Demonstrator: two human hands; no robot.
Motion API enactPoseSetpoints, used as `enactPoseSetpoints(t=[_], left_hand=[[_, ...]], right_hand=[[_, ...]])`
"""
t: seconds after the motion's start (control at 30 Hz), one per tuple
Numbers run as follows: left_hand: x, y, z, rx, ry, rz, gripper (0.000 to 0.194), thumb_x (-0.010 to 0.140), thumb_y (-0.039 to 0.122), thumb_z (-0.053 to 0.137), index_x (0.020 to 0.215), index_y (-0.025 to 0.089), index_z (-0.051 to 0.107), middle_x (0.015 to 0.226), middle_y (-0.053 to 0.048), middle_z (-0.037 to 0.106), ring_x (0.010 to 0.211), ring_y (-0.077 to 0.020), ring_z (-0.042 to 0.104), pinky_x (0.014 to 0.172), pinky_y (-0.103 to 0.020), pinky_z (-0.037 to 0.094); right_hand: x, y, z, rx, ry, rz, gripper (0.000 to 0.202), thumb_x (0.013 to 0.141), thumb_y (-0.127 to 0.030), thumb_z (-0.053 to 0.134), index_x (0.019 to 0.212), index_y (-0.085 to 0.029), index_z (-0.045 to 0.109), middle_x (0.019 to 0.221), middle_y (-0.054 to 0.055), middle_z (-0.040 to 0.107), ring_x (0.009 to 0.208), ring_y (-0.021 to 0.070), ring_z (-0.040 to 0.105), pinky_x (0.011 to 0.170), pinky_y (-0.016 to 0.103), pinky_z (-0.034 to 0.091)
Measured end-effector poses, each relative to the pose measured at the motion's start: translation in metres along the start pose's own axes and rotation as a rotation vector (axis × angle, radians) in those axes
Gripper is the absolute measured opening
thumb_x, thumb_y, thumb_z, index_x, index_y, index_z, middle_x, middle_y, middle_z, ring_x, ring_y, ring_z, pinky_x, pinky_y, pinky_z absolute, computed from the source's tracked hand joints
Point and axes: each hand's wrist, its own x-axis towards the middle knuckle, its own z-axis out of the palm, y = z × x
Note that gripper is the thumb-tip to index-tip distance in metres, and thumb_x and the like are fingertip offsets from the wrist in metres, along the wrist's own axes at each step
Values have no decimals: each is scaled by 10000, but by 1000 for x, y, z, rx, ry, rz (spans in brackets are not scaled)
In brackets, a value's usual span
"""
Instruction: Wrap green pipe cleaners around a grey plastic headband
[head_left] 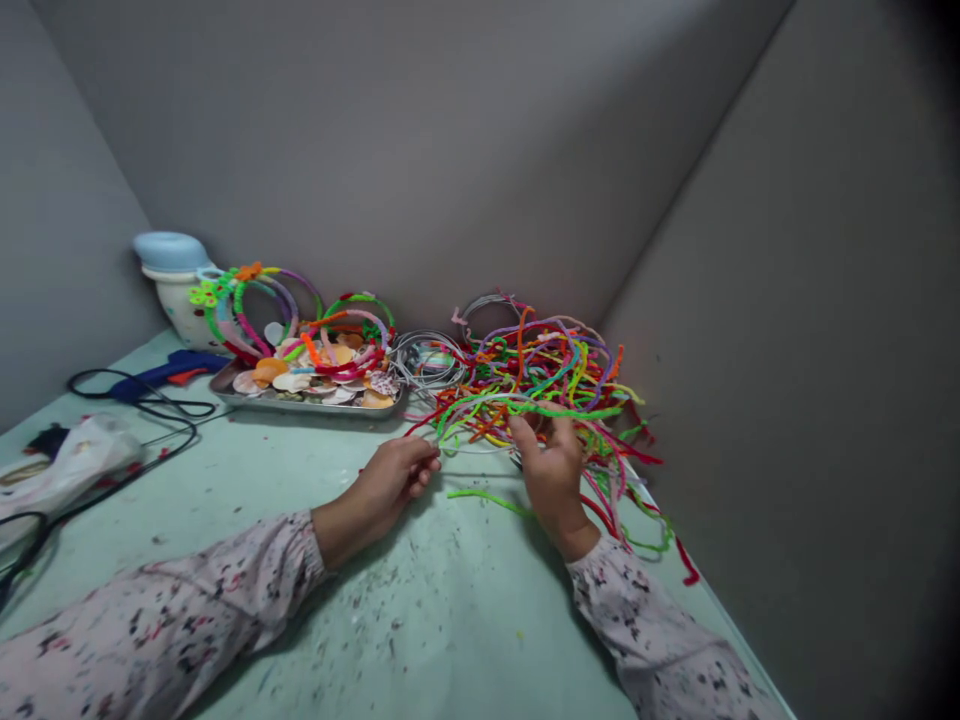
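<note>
A thin pale wire hoop (480, 449) hangs between my two hands above the table. My left hand (397, 478) is closed, its fingers pinching the hoop's left end. At the hoop's right side, my right hand (553, 462) has its thumb and fingers closed on a bright green pipe cleaner (585, 413), which runs along the hoop's upper edge. Another green pipe cleaner (487, 498) lies on the table just below, its right end near my right wrist. Behind my hands is a tangled heap of colorful pipe cleaners (555, 350).
Bare wire hoops (427, 360) lie beside a metal tray (307, 405) of shells and wrapped rings. At the left are a blue glue gun (161, 376), a black cord (112, 488), a plastic bag (82, 455) and a blue-lidded container (180, 300). Gray walls stand behind and right.
</note>
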Motion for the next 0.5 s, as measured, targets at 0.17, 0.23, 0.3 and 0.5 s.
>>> enactPoseSetpoints(t=[0.17, 0.23, 0.3, 0.5], left_hand=[[1, 0, 0, 19, -1, -23, 160, 705, 250, 617, 666, 123, 529, 629, -4, 528, 458, -34, 405, 367, -147, 250], [0, 0, 0, 26, -17, -30, 157, 707, 246, 613, 660, 120, 533, 626, -5, 523, 461, -34, 402, 367, -149, 245], [0, 0, 1, 30, -37, -28, 154, 713, 240, 607, 654, 120, 530, 622, -4, 518, 462, -34, 398, 365, -150, 239], [-2, 3, 0, 55, -71, -32, 122, 714, 201, 590, 654, 124, 517, 633, -7, 528, 455, -32, 391, 360, -145, 228]], right_hand=[[11, -8, -12, 339, -322, 219, 257, 814, -448, 587, 836, -193, 562, 740, 21, 602, 637, 144, 535, 624, 284, 449], [17, -10, -18, 421, -478, 283, 296, 799, -438, 596, 971, -197, 610, 842, 49, 659, 583, 131, 521, 580, 284, 445], [21, -13, -23, 485, -575, 321, 420, 797, -435, 584, 1164, -231, 564, 980, 67, 674, 541, 114, 507, 547, 279, 438], [20, -30, -31, 584, -708, 359, 637, 802, -490, 529, 1382, -300, 347, 1263, 100, 574, 824, 188, 631, 638, 312, 506]])
